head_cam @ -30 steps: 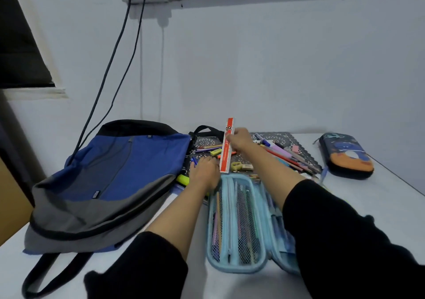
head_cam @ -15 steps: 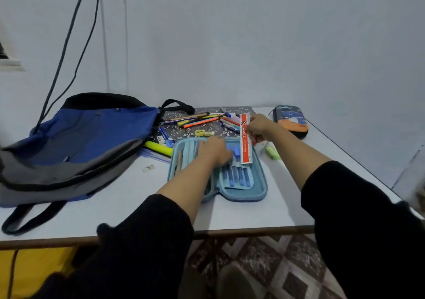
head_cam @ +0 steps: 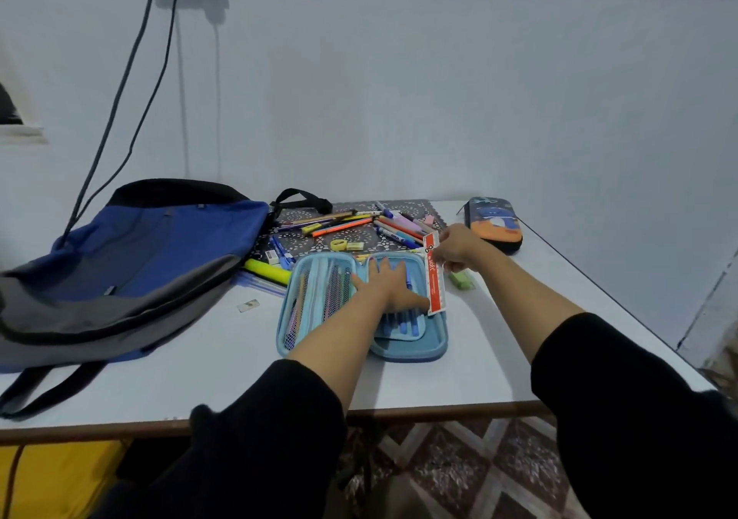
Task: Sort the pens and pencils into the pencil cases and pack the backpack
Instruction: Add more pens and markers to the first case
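Observation:
A light blue pencil case point(head_cam: 411, 350) lies open on the white table point(head_cam: 199, 358), with pens under its mesh and elastic loops. My left hand point(head_cam: 385, 287) presses flat on the case's right half, fingers spread. My right hand point(head_cam: 455, 249) pinches the top of a red and white ruler point(head_cam: 434, 279), which stands along the case's right edge. Several loose pens and pencils point(head_cam: 359, 225) lie on a patterned notebook point(head_cam: 315, 239) behind the case. A blue and grey backpack point(head_cam: 131, 263) lies flat at the left. A dark, zipped pencil case point(head_cam: 495, 223) sits at the back right.
A yellow highlighter point(head_cam: 267, 271) and an eraser point(head_cam: 271, 255) lie between backpack and case. A green eraser point(head_cam: 461, 279) is right of the ruler. A small wrapper point(head_cam: 248, 305) lies on the table. Cables point(head_cam: 116, 111) hang down the wall at the left. The table's front edge point(head_cam: 439, 408) is close.
My right hand has carried the ruler from above the notebook down to the right edge of the open case. My left hand moved onto the case's right half. The view pulled back.

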